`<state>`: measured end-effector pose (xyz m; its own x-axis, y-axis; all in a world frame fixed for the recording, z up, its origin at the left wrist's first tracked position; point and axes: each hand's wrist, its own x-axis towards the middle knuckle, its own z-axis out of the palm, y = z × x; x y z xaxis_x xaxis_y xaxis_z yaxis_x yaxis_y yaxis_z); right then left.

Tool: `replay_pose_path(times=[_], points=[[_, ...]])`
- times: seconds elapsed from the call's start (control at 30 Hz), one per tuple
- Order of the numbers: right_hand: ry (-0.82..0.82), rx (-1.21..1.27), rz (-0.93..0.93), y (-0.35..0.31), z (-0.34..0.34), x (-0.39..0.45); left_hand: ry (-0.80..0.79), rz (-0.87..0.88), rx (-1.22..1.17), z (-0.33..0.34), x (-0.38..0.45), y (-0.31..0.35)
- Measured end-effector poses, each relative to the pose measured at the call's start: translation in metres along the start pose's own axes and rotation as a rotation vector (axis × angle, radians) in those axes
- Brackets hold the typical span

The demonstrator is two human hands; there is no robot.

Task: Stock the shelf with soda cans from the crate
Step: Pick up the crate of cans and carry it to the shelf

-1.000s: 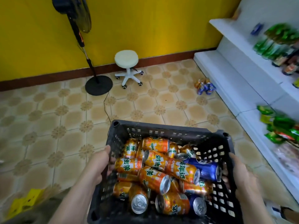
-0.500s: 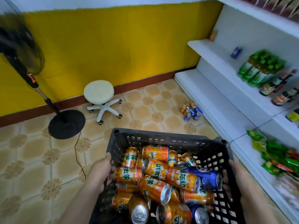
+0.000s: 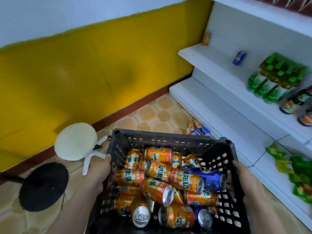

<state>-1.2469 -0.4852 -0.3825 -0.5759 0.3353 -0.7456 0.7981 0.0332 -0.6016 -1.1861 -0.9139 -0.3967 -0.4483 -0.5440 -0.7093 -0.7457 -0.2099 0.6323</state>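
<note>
Two hands hold a black crate (image 3: pixel 168 141) up off the floor, low in the middle of the picture. The left hand (image 3: pixel 99 173) grips the crate's left wall at about 9 o'clock, with the thumb hooked over the rim. The right hand (image 3: pixel 243 176) grips the right wall at about 3 o'clock, with its fingers out of sight on the far side. Many orange cans (image 3: pixel 158 171) lie in a jumble inside the crate, and a blue can (image 3: pixel 209 178) lies on its side among them, toward 3 o'clock. Another blue can sits near the crate's bottom edge, at about 5 o'clock. White shelves (image 3: pixel 219 102) run along the right side, from 1 o'clock down to 4 o'clock. On the middle shelf stand one blue can (image 3: pixel 238 57) and one orange can (image 3: pixel 206 39), well apart. Green bottles (image 3: pixel 273 80) stand near them on the same shelf, at 2 o'clock. Green packets (image 3: pixel 297 176) lie on a lower shelf at 3 o'clock. A few loose cans (image 3: pixel 196 128) lie on the tiled floor just past the crate, beside the bottom shelf. A round white stool (image 3: pixel 76 141) stands at 9 o'clock, with a black round fan base (image 3: pixel 43 186) near it.
</note>
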Motion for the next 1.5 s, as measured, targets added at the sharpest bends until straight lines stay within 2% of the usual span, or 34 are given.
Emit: replay_pose_path(times=[0.13,0.23,0.37,0.57,0.7,0.87,1.0,1.13,1.33,1.5], points=[[0.008,0.037,0.071,-0.063,0.035,0.068,-0.090,-0.016,0.067,0.038,0.067,0.089],[0.049,0.058,0.105,-0.114,0.062,0.112,-0.133,0.034,0.090,0.065,0.109,0.154],[0.150,0.083,0.088,-0.184,0.106,0.159,-0.115,0.054,0.133,0.101,0.189,0.243],[0.222,0.187,0.102,-0.281,0.187,0.223,-0.234,0.069,0.251,0.173,0.319,0.377],[0.194,0.285,0.132,-0.321,0.229,0.268,-0.328,0.123,0.324,0.226,0.387,0.459],[0.226,0.405,0.170,-0.356,0.265,0.347,-0.451,0.111,0.423,0.308,0.465,0.539],[0.230,0.450,0.175,-0.374,0.288,0.421,-0.479,0.075,0.476,0.377,0.523,0.565],[0.259,0.472,0.232,-0.372,0.312,0.505,-0.493,0.100,0.530,0.441,0.597,0.564],[0.310,0.549,0.302,-0.336,0.362,0.622,-0.465,0.169,0.669,0.534,0.731,0.540],[0.336,0.625,0.353,-0.293,0.405,0.709,-0.523,0.203,0.758,0.603,0.826,0.511]])
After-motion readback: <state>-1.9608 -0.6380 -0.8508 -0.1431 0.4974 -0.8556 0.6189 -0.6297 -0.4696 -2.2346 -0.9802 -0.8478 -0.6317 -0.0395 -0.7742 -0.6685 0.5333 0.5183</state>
